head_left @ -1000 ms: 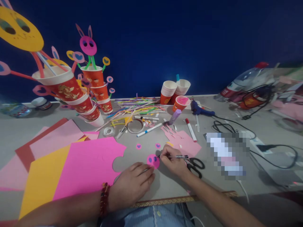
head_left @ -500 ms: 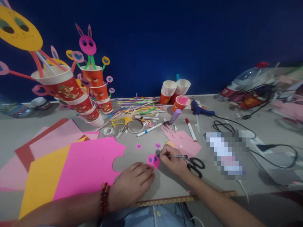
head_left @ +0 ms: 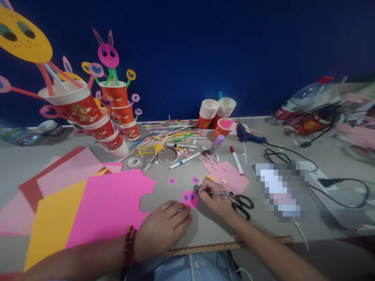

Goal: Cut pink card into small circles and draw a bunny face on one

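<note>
My right hand (head_left: 211,198) is closed around a thin dark pen (head_left: 225,193), its tip at the upper right edge of a small pink paper circle (head_left: 190,201). Two blue-purple eye shapes are drawn on the circle. Flat on the table, my left hand (head_left: 170,224) has its fingers stretched out, the fingertips at the circle's lower left edge. Above the circle lie two tiny pink discs, a left disc (head_left: 172,180) and a right disc (head_left: 195,180), each with a blue mark. Black-handled scissors (head_left: 243,205) rest partly hidden behind my right wrist.
Pink cardstock (head_left: 114,207) and yellow sheets lie at left, below decorated paper-cup figures (head_left: 113,95). Markers, a tape roll (head_left: 167,155) and coloured strips (head_left: 172,132) spread across the back. A blue glue gun (head_left: 249,135), stacked cups (head_left: 208,113) and cables stand right of centre.
The pen tip has moved slightly up and right, off the right eye shape toward the circle's edge. My left hand stays where it was.
</note>
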`<state>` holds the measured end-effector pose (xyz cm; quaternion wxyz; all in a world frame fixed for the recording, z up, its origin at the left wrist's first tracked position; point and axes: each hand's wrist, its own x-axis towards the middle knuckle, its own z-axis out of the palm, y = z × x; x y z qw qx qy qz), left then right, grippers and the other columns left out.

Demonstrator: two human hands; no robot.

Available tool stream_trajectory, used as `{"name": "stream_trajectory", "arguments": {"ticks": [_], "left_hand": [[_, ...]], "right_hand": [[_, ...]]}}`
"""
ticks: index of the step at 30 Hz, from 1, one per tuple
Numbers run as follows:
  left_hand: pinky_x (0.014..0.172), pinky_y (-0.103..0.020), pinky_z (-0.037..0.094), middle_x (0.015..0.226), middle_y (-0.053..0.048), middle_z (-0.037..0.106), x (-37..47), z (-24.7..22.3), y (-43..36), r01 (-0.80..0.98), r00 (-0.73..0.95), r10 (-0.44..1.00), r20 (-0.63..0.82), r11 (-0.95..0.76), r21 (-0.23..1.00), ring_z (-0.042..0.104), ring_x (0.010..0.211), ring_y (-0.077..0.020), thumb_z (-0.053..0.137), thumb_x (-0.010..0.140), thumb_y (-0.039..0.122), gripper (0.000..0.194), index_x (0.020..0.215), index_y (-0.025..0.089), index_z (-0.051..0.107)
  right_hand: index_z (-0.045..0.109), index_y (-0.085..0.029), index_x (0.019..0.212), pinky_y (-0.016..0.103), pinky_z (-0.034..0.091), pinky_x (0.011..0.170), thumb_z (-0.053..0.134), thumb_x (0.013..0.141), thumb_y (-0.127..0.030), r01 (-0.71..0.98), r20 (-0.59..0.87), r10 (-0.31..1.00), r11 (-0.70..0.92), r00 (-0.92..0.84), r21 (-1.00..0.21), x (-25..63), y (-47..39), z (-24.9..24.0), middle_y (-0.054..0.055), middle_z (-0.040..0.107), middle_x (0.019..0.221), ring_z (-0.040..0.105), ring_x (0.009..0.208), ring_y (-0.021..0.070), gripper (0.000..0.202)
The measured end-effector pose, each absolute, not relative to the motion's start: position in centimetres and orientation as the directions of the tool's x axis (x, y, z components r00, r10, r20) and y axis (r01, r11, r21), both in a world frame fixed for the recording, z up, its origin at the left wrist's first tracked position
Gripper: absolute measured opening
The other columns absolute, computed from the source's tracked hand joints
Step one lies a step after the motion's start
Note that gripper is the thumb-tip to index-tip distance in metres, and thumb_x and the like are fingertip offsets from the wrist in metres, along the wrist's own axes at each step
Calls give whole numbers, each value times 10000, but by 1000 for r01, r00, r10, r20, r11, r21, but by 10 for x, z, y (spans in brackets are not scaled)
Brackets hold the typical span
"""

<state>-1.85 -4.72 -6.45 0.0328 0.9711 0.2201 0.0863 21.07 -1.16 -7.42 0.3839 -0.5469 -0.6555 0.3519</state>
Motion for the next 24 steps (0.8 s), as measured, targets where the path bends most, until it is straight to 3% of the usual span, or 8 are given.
{"name": "stream_trajectory", "arguments": {"ticks": [24], "left_hand": [[1073,-382,350,1376,-72,574,-18,-63,-47,422,889,434,149,-900,108,496,1230,-222,468,1003,289,310,1253,151,590]], "right_hand": [[453,-223,607,261,318,518,495,762,-167,426,140,984,172,-106,-888,212,-12,-75,-39,458,571,419,532,128,170]]}}
